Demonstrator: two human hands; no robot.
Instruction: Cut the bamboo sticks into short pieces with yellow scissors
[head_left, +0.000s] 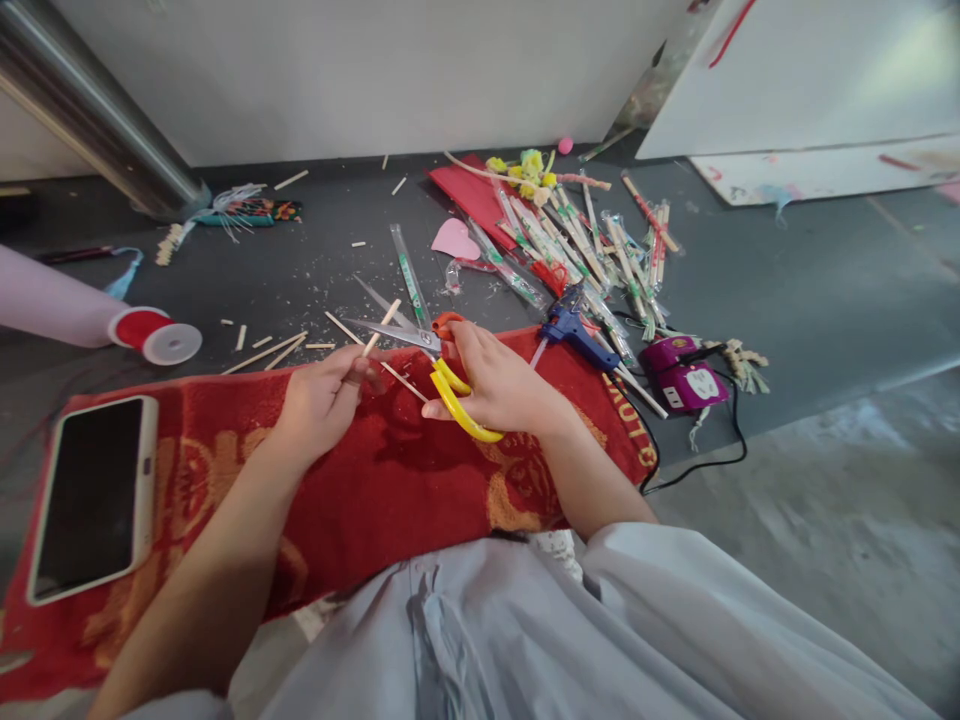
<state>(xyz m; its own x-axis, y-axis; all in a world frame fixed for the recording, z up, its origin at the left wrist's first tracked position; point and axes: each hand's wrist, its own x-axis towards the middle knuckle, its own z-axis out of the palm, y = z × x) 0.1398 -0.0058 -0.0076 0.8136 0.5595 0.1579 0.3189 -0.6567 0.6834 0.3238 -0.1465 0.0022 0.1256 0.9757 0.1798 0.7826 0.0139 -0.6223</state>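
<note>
Pinched between the fingers of my left hand [319,400] is a short wooden chopstick [384,326], tilted up and to the right. My right hand [499,380] grips a pair of scissors [450,388] with yellow and orange handles. The scissors' blades are spread and point left, with the chopstick crossing between or just in front of them; which, I cannot tell. Below the hands lies a red towel [405,500] with orange patterns. A thin stick [405,383] rests on the towel's far edge, partly hidden by the hands.
Wrapped chopsticks [562,240] lie heaped at the back right. A blue glue gun [574,330] and a purple power block [681,375] with a black cable sit right. At left are a phone [94,495] and a red ribbon spool [157,335]. Cut stick pieces [281,350] and crumbs litter the grey surface.
</note>
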